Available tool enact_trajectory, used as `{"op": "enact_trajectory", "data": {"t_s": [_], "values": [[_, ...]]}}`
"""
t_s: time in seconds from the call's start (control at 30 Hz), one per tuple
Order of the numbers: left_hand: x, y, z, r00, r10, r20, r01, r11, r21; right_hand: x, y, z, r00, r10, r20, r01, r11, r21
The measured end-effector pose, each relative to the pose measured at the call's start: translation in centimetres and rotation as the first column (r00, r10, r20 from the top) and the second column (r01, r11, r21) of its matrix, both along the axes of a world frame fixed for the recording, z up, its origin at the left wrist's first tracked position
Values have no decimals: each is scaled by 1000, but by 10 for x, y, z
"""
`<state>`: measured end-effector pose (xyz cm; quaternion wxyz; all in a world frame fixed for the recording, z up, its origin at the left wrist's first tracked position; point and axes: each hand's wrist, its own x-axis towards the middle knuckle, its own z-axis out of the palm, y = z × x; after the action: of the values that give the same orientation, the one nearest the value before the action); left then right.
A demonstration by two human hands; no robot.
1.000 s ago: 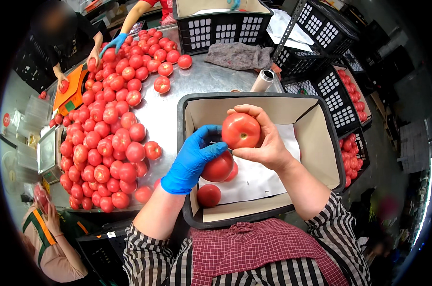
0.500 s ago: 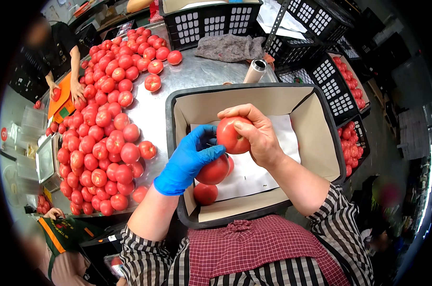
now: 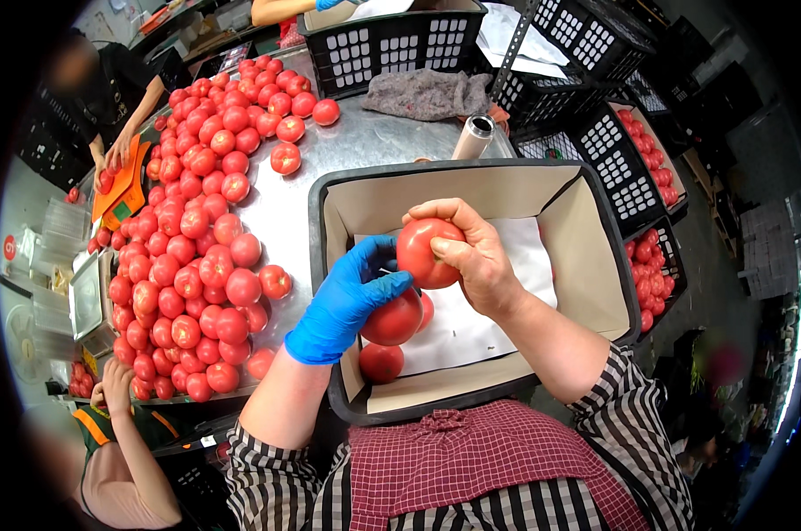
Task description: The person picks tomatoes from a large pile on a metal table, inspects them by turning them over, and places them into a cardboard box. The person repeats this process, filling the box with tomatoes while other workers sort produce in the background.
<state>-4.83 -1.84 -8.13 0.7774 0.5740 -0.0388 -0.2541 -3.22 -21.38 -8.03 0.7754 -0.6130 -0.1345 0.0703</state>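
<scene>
My left hand (image 3: 343, 301), in a blue glove, is closed round a red tomato (image 3: 391, 320) over a black crate (image 3: 626, 265) lined with beige card and white paper (image 3: 498, 345). My bare right hand (image 3: 480, 265) grips another tomato (image 3: 418, 257) just above it, the thumb pressed on its side and the fingers over its top. More tomatoes (image 3: 381, 363) lie in the crate below, partly hidden by my hands. A large pile of tomatoes (image 3: 186, 283) covers the left of the metal table (image 3: 347, 142).
Ventilated crates (image 3: 391, 57) stand at the back and right, some holding tomatoes (image 3: 648, 279). A grey cloth (image 3: 422, 93) and steel flask (image 3: 471, 140) lie behind my crate. At left are an orange scale (image 3: 122, 199) and co-workers (image 3: 108, 88), (image 3: 130, 478).
My right thumb has moved onto the upper tomato's side, and that tomato has turned. Both hands shifted slightly left in the picture. The lower-left co-worker's hands have risen since half a second ago.
</scene>
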Motion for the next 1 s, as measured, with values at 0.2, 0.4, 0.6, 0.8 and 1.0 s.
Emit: {"op": "enact_trajectory", "data": {"t_s": [0.2,0.4,0.6,0.8,1.0], "values": [[-1,0,3,1000,-9,-1,9,1000,8,0,-1,0,999,29,-30,-28,998,50],[-1,1,3,1000,22,-14,-22,999,-33,-1,-2,3,998,63,29,-65,994,89],[1,3,0,998,35,-44,-39,995,-89,0,-3,9,981,27,190,-24,1000,-19],[3,3,-3,997,54,-64,-58,996,-63,1,-2,6,989,41,144,-38,999,-20],[5,4,-4,991,90,-97,-99,991,-92,-1,4,11,998,55,39,-55,998,9]]}}
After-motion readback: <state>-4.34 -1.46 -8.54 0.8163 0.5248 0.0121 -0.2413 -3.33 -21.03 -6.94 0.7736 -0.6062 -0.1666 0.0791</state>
